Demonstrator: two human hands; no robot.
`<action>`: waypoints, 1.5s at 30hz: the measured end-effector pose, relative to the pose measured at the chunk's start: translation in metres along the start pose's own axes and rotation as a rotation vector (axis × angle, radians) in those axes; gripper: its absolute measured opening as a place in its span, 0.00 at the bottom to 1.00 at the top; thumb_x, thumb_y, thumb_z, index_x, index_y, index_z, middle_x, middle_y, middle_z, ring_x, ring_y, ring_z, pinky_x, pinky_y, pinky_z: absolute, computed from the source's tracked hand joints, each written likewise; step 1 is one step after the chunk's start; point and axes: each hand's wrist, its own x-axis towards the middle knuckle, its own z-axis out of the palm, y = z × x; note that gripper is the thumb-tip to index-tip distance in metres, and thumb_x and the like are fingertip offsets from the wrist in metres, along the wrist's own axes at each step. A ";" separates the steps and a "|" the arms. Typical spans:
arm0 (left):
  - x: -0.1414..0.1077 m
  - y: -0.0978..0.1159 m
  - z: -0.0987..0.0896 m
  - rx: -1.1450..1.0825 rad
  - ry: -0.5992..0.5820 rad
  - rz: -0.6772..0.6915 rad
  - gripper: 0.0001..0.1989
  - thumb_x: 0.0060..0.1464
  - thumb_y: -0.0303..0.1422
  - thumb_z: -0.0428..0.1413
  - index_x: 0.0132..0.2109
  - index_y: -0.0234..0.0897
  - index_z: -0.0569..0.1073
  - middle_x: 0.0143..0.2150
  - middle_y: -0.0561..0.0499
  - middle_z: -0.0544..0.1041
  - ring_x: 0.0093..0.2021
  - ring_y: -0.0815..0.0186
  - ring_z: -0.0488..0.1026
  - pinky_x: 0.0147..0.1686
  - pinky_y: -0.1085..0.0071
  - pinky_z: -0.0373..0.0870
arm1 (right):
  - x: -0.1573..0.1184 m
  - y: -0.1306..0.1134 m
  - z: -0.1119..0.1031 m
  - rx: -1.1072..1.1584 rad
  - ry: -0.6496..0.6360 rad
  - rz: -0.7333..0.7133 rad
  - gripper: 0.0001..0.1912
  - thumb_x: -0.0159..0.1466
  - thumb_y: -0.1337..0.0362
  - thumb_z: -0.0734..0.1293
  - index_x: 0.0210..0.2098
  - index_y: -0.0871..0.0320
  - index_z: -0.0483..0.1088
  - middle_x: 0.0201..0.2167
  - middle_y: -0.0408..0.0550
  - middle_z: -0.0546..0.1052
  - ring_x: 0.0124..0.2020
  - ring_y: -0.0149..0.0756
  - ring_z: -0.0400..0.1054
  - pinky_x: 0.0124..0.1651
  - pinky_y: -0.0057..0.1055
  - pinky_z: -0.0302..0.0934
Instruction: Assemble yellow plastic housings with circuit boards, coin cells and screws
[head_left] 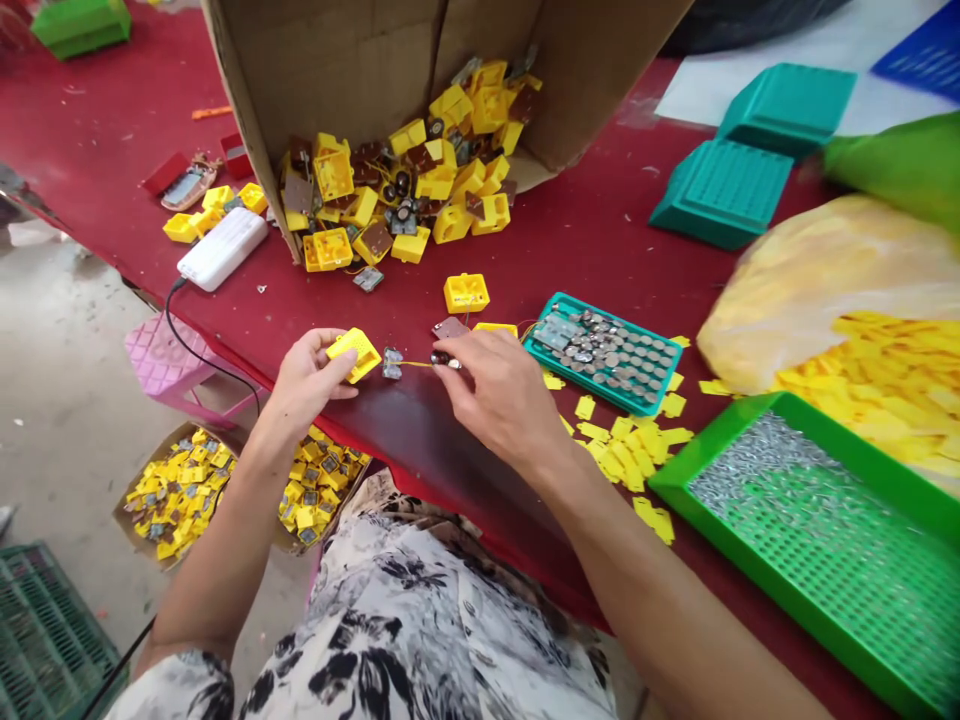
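Note:
My left hand (315, 375) grips a small yellow plastic case (355, 356) between thumb and fingers, over the table's near edge. Close to its right side is a small grey part (392, 363), joined by a thin yellow wire to a small dark round part (441, 359). The fingertips of my right hand (499, 395) are closed on that round part. Beyond the right hand lie another yellow case (466, 293), a brown flat piece (451, 328) and a partly hidden yellow case (496, 329). A teal tray (551, 345) of button cells stands to the right.
A cardboard box (360, 70) on its side spills yellow cases at the back. Right are loose yellow covers (626, 450), a green tray (712, 515) of screws, a plastic bag (795, 270) and teal trays (724, 190). A white power bank (223, 248) lies left; filled boxes (180, 490) sit below.

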 end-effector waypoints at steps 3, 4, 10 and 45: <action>-0.005 0.003 0.003 0.067 -0.064 0.012 0.22 0.50 0.38 0.61 0.50 0.36 0.68 0.35 0.50 0.78 0.34 0.65 0.79 0.25 0.78 0.73 | -0.016 -0.007 -0.008 0.153 -0.006 0.079 0.10 0.63 0.67 0.63 0.41 0.61 0.75 0.39 0.53 0.79 0.41 0.44 0.71 0.47 0.38 0.63; -0.007 0.004 0.004 0.082 -0.087 0.027 0.23 0.51 0.38 0.60 0.53 0.36 0.68 0.35 0.50 0.78 0.34 0.66 0.79 0.25 0.78 0.72 | -0.020 -0.008 -0.011 0.207 -0.026 0.123 0.10 0.63 0.67 0.63 0.40 0.60 0.75 0.39 0.52 0.79 0.40 0.42 0.72 0.46 0.37 0.63; -0.012 0.000 0.016 0.102 -0.249 0.030 0.30 0.47 0.36 0.63 0.57 0.36 0.67 0.39 0.48 0.78 0.34 0.66 0.77 0.29 0.74 0.73 | -0.030 0.000 -0.021 0.350 -0.231 0.409 0.11 0.66 0.65 0.60 0.36 0.58 0.75 0.31 0.46 0.80 0.33 0.36 0.74 0.37 0.31 0.62; -0.031 -0.007 0.051 -0.761 -0.597 -0.723 0.16 0.65 0.35 0.47 0.47 0.27 0.72 0.39 0.39 0.80 0.34 0.63 0.80 0.30 0.75 0.75 | 0.001 -0.004 -0.058 -0.184 0.068 0.121 0.09 0.63 0.70 0.63 0.34 0.61 0.76 0.33 0.52 0.78 0.36 0.40 0.71 0.40 0.36 0.64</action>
